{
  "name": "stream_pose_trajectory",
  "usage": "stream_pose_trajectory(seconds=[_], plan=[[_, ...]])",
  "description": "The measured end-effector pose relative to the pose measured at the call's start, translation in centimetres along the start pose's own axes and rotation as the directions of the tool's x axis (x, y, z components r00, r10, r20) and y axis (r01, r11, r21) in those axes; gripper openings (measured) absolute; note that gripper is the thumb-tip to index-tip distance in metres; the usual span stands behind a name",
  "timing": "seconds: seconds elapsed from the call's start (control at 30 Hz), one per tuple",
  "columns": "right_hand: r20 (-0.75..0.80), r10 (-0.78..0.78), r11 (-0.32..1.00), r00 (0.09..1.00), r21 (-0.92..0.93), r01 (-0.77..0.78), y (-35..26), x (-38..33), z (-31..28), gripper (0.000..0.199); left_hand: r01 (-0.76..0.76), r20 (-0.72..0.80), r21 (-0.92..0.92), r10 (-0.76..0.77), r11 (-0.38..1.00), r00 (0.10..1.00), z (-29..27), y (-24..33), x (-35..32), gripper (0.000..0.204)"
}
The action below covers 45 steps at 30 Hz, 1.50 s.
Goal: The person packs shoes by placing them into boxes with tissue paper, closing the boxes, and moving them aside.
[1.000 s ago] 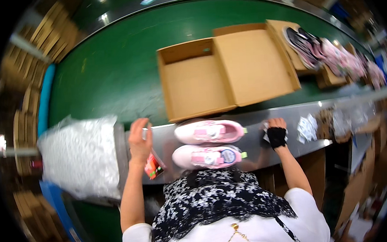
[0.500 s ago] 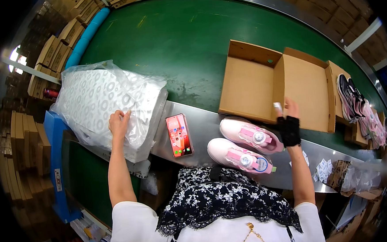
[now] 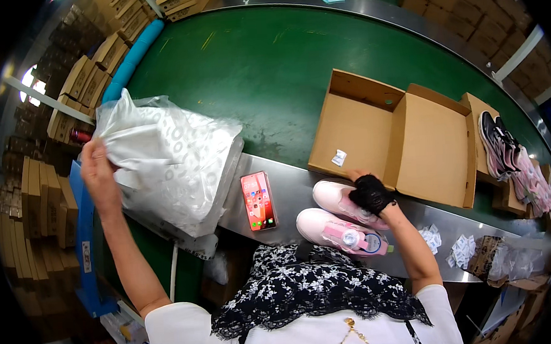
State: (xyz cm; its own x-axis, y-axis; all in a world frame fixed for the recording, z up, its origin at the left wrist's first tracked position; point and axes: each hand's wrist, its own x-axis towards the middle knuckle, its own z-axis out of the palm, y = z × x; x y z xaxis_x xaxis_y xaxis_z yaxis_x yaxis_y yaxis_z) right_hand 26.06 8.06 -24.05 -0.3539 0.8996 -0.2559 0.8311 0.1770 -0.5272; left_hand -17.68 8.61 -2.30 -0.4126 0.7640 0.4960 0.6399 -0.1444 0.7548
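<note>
My left hand [image 3: 101, 175] is closed on the edge of a white wrapping paper sheet [image 3: 138, 139], pulling it up in folds from a stack of ring-patterned paper in a clear plastic bag [image 3: 217, 201]. My right hand [image 3: 371, 193], in a black fingerless glove, is over the far pink shoe [image 3: 332, 194], its fingertips by the box's near edge and mostly hidden. Beside it is the near pink shoe [image 3: 323, 227], with a dial on top. A small white packet [image 3: 338, 157] lies inside the open brown shoebox [image 3: 360, 119].
A phone [image 3: 258, 201] with a lit screen lies on the metal edge between paper and shoes. Small white packets [image 3: 462, 250] are piled at right. More shoes [image 3: 498, 142] stand beyond the box. A blue frame [image 3: 86, 246] rises at left by stacked cartons [image 3: 43, 192].
My left hand has moved left, drawing up the top paper sheet. A white packet now lies in the shoebox; my right hand has come left and nearer, over the far shoe.
</note>
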Motion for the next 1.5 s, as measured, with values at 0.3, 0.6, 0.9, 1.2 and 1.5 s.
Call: stream_pose_trajectory(seconds=[0.3, 0.6, 0.9, 1.2, 1.5], plan=[[-0.454, 0.281, 0.505, 0.845, 0.819, 0.273, -3.1, -0.4, -2.8, 0.035, 0.436, 0.745, -0.577, 0.227, 0.690, 0.627, 25.4, 11.9, -11.6, 0.013], [-0.364, 0.912, 0.381, -0.189, 0.581, 0.719, 12.1, -12.8, -13.8, 0.042, -0.704, 0.681, -0.046, 0.538, 0.709, 0.497, 29.6, 6.8, -14.4, 0.055], [-0.255, 0.935, 0.346, -0.247, 0.498, 0.795, 21.6, -25.0, -11.7, 0.024, 0.169, 0.715, 0.203, -0.264, 0.964, 0.647, 24.4, -7.0, -7.0, 0.082], [-0.422, 0.905, 0.315, -0.053, 0.583, 0.749, 20.2, -21.8, -10.0, 0.026, -0.027, 0.764, 0.164, -0.109, 0.986, 0.635, 26.7, -7.6, 0.5, 0.054], [-0.413, 0.909, 0.179, 0.047, 0.490, 0.853, 21.5, -23.9, -5.2, 0.027, 0.346, 0.726, 0.151, -0.341, 0.926, 0.597, 24.9, -7.7, -1.2, 0.073]])
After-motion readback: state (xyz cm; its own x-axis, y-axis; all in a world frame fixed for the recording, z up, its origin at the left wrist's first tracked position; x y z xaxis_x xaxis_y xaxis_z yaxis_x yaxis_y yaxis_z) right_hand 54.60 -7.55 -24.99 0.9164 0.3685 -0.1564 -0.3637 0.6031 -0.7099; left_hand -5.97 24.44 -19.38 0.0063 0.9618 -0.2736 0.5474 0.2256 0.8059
